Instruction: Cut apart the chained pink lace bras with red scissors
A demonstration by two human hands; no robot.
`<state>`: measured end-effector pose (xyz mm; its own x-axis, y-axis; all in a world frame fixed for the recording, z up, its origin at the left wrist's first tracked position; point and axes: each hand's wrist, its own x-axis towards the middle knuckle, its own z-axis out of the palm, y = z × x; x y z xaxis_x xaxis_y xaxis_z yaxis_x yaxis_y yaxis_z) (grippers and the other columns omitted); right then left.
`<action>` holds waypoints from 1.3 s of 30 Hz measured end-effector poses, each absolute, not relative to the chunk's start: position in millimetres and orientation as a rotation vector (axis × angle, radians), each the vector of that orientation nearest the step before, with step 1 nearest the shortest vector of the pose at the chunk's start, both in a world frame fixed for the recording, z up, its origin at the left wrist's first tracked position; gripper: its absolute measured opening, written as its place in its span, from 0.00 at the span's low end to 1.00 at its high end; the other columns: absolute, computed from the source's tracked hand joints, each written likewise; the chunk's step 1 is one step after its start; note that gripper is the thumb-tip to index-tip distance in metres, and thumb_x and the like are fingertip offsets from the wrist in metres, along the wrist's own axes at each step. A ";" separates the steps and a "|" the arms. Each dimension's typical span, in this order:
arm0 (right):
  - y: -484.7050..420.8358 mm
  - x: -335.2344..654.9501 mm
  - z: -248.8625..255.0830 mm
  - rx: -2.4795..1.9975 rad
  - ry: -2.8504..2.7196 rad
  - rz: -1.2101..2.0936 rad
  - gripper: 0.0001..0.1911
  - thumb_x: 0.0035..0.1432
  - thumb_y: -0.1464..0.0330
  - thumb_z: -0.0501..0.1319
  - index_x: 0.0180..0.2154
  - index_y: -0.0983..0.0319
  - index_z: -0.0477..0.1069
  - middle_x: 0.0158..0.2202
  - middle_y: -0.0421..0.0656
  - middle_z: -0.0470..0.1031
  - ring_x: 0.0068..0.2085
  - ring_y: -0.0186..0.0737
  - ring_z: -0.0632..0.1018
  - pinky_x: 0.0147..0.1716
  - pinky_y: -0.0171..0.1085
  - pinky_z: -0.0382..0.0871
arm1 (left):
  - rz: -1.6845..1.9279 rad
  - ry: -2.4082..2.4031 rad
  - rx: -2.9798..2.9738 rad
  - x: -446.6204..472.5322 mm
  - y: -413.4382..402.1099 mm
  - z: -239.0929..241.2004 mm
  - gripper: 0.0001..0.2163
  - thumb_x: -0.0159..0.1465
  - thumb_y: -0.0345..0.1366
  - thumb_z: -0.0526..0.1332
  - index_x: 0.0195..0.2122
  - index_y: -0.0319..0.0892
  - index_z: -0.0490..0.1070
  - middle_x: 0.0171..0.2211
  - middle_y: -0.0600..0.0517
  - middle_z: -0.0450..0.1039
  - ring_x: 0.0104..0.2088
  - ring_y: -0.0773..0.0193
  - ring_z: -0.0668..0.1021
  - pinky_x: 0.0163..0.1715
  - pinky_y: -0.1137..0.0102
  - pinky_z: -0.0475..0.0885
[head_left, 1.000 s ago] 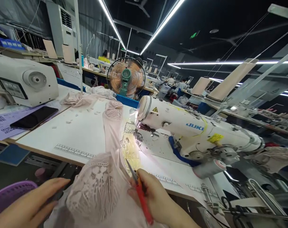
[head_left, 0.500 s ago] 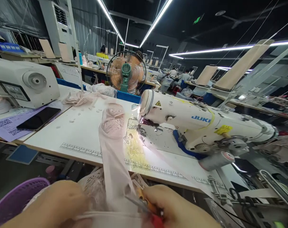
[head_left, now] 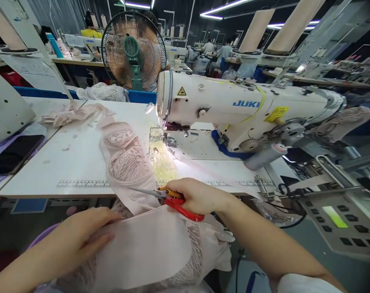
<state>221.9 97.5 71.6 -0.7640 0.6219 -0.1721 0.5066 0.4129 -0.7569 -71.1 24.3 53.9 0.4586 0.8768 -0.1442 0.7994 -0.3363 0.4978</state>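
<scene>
- Gripping red-handled thread snips (head_left: 169, 198) in my right hand (head_left: 197, 196), blades pointing left at the pink lace fabric (head_left: 142, 244).
- My left hand (head_left: 81, 234) lies flat, pinning fabric below the desk (head_left: 81, 171) edge; sewing machine (head_left: 240, 110) behind.

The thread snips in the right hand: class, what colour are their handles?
Red with an orange part near the blades, seen in the head view: thread snips gripped in the right hand.

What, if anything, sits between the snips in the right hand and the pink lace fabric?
Nothing visible. The right hand holds the red-handled snips with the blades pointing left, their tips directly over the pink lace fabric at the table edge. The left hand lies on the fabric lower down, clear of the blades.
</scene>
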 end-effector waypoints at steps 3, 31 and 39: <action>93.1 215.0 86.3 -0.906 -2.620 1.234 0.17 0.48 0.74 0.60 0.23 0.59 0.49 0.21 0.32 0.54 0.23 0.30 0.56 0.21 0.31 0.51 | 0.331 1.233 2.142 -34.8 26.6 60.7 0.13 0.61 0.38 0.57 0.47 0.49 0.71 0.45 0.50 0.76 0.43 0.56 0.77 0.42 0.69 0.72; 108.2 208.1 101.4 -0.720 -2.688 1.187 0.16 0.55 0.69 0.58 0.23 0.59 0.49 0.22 0.34 0.57 0.24 0.31 0.59 0.23 0.32 0.53 | 0.692 1.138 1.273 4.1 42.2 61.5 0.12 0.56 0.42 0.66 0.25 0.40 0.67 0.24 0.56 0.65 0.24 0.70 0.65 0.23 0.77 0.62; 110.2 206.1 101.8 -0.711 -2.693 1.215 0.17 0.54 0.68 0.58 0.22 0.59 0.49 0.21 0.33 0.56 0.23 0.31 0.59 0.22 0.33 0.53 | 0.721 1.224 1.240 1.8 44.3 55.4 0.11 0.52 0.41 0.69 0.25 0.40 0.71 0.24 0.54 0.69 0.26 0.68 0.68 0.26 0.76 0.65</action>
